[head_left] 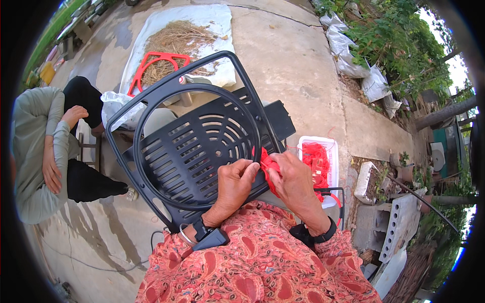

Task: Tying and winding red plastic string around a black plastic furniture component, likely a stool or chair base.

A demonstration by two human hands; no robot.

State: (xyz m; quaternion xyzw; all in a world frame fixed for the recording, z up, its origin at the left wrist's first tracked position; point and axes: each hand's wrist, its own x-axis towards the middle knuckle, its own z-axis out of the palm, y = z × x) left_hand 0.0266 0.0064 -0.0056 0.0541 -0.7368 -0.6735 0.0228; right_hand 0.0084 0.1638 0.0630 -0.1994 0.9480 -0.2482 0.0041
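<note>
A black frame [111, 124] with a round inner ring [143, 166] leans over my lap. My left hand [234, 183] is closed in a pinch at the ring's right side, thumb against forefinger. Close beside it, my right hand [293, 181] is closed round a bundle of red cord [268, 165], which touches the ring there. What lies under my left fingertips is hidden. Behind the frame is a black slatted plastic chair [202, 136], seen through the ring.
A white basket [335, 151] of red cord [316, 156] stands at the right. Ahead, a red frame [137, 81] and dry stalks [184, 33] lie on a white sheet [212, 17]. Another person [43, 146] sits at the left. Hollow blocks [399, 227] stand at the lower right.
</note>
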